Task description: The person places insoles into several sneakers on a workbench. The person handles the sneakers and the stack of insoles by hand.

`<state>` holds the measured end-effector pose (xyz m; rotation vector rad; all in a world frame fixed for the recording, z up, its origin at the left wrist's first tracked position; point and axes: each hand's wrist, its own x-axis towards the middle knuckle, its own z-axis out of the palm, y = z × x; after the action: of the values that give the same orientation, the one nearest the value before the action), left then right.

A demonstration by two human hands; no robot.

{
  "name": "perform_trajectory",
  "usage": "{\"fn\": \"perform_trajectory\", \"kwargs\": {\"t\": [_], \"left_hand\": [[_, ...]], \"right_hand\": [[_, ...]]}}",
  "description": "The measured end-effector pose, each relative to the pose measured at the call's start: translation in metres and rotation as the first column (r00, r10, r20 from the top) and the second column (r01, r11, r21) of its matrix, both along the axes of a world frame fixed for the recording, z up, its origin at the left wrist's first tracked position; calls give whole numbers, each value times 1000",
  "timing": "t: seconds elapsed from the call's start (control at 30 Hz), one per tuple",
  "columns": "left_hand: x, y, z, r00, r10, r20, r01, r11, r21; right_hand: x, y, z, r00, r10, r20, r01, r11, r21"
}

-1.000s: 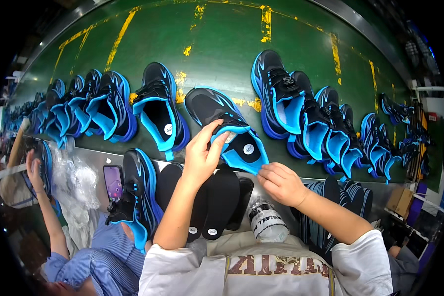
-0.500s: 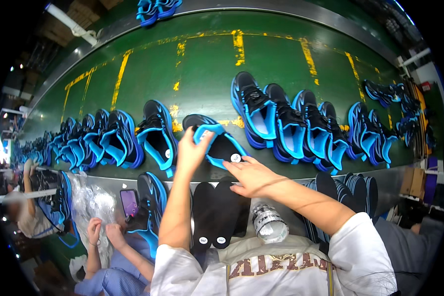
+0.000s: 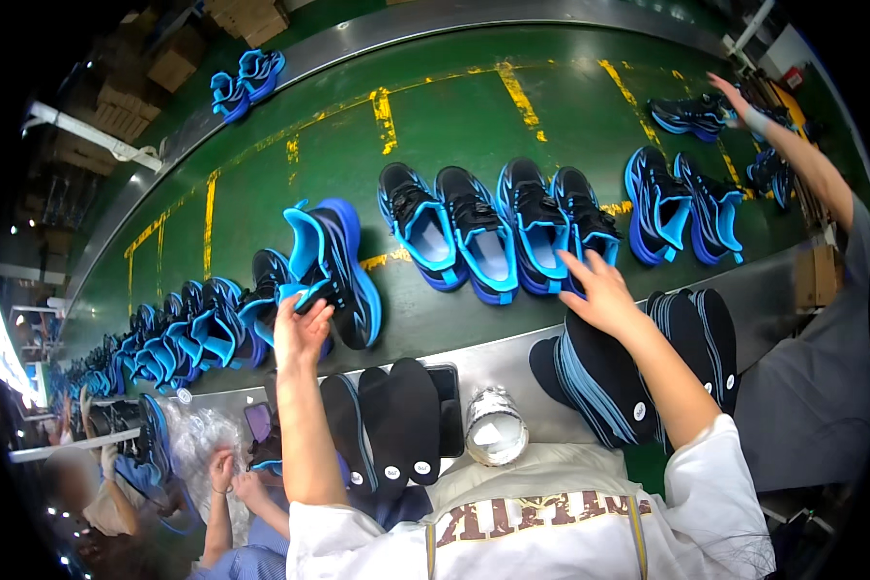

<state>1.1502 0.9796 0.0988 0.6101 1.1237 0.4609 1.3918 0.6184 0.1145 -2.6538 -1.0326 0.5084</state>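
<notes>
My left hand (image 3: 303, 329) has its fingers closed at the front of a black sneaker (image 3: 358, 275) with a blue lining and sole. The sneaker is tilted on its side, toe toward me, over the green conveyor belt (image 3: 338, 159). My right hand (image 3: 601, 295) holds nothing, fingers spread, by the heel of a black-and-blue sneaker (image 3: 578, 208) in a row to the right. Pale insides show in the nearby sneakers (image 3: 483, 246). Below that hand lies a stack of black insoles (image 3: 599, 377). Other loose insoles (image 3: 411, 416) lie beside my left forearm.
A roll wrapped in clear film (image 3: 496, 425) stands on the metal ledge (image 3: 541, 425) before me. More sneakers (image 3: 198, 324) line the belt's left. At the right, a co-worker's arm (image 3: 802, 150) reaches over sneakers. Another person's hands (image 3: 232, 478) are at the lower left, beside clear plastic (image 3: 198, 435).
The sneaker has been turned, its heel now away from me, and shifted left in my left hand. My right hand has let go of it and moved right. The view has swung.
</notes>
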Motion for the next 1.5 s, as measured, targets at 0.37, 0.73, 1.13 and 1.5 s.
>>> {"fn": "perform_trajectory", "kwargs": {"t": [0.37,0.73,1.13,1.5], "left_hand": [[91,-75,9,822,-39,-569,471,-516,716],[186,-140,-36,414,-293,-862,652,-566,505],[179,-217,-23,879,43,-475,429,-509,746],[207,-134,-56,879,-467,-93,427,686,589]], "right_hand": [[56,-2,-30,990,-25,141,58,970,-238],[15,-104,26,975,64,212,-123,953,277],[-84,-142,59,990,-137,45,125,969,212],[-10,-95,134,889,196,-413,-136,976,171]]}}
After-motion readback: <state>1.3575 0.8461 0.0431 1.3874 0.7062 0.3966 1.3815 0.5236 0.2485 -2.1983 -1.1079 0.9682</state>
